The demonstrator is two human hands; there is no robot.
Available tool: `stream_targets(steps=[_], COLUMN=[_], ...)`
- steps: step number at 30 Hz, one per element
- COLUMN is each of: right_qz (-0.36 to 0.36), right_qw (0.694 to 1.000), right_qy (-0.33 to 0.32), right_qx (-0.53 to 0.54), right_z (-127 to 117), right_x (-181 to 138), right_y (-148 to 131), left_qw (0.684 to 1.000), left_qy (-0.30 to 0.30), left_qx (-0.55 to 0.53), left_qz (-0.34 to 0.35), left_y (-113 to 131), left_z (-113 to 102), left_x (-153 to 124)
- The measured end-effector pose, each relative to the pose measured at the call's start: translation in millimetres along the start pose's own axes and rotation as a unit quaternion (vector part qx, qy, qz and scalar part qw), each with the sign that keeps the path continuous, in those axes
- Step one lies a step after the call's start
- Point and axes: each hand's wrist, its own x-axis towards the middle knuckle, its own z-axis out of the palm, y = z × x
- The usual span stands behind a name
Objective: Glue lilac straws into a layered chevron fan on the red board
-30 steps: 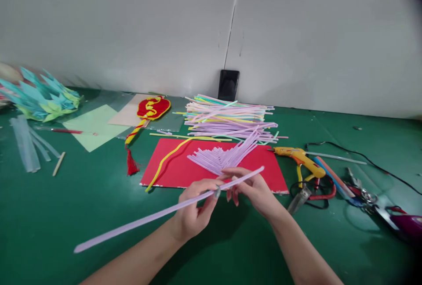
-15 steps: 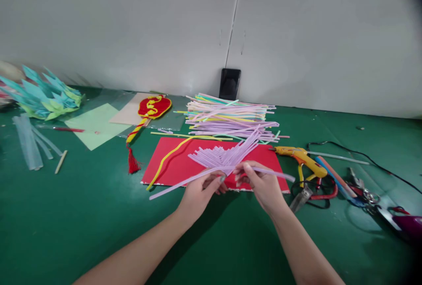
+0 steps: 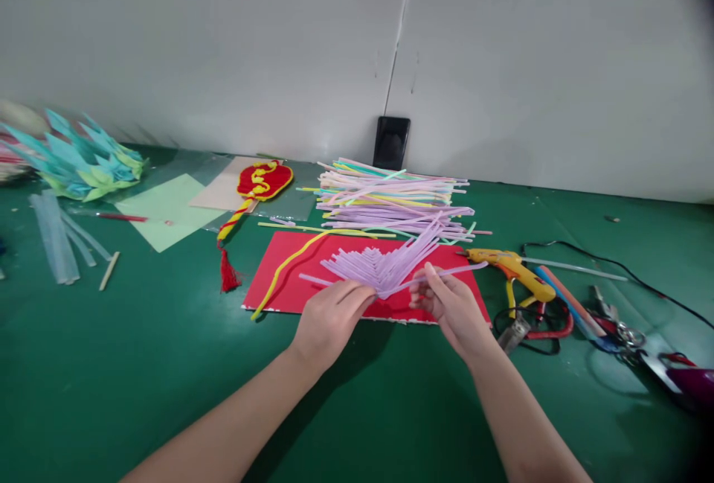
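Note:
A long lilac straw (image 3: 462,269) is bent into a shallow V, its corner at the lower tip of a lilac chevron of flattened straws (image 3: 384,263). My left hand (image 3: 335,318) is closed over the left part of this straw, whose end sticks out beyond the knuckles. Between thumb and fingers, my right hand (image 3: 449,308) pinches the right part. The chevron lies on a red board (image 3: 290,289), and its right arm has longer straws than its left. A wavy yellow strip (image 3: 284,267) lies on the board's left side.
Behind the board lies a pile of coloured straws (image 3: 390,196), with a phone (image 3: 391,142) leaning on the wall. A glue gun (image 3: 516,271), cords and keys (image 3: 622,330) are on the right. A red-yellow fan ornament (image 3: 265,180), green paper (image 3: 167,211) and folded-paper piece (image 3: 94,159) are left.
The lilac straw, nearly straight and held in front of the chevron before, is now bent at the chevron's tip. My left hand has turned palm down over it.

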Motion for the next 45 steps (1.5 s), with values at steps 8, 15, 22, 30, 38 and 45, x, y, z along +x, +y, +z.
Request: stream_targets(steps=[8,15,22,30,38,45], right_qz=[-0.087,-0.278,-0.302,-0.288,-0.292,-0.261], right_qw=[0.959,0.846,0.834,0.832,0.834,0.833], right_qy=[0.063,-0.124,-0.146,-0.173,-0.197,-0.244], right_qx=[-0.262,-0.438,-0.438,-0.441,-0.423,-0.422], right_z=[-9,-7,-8,-10,-14,-14], right_x=[2,-2,2,4,4,1], right_y=[4,4,8,10,8,5], left_qw=[0.996,0.992,0.987,0.987,0.983,0.975], left_qy=[-0.088,-0.109,-0.119,-0.113,-0.123,-0.165], left_qx=[-0.003,-0.043,-0.084,-0.097,-0.134,-0.145], left_qz=[-0.011,-0.057,-0.062,-0.062,-0.039,0.019], left_y=[0,-3,-3,-3,-4,-5], left_z=[4,9,10,9,9,4], left_x=[-2,-3,-1,0,2,5])
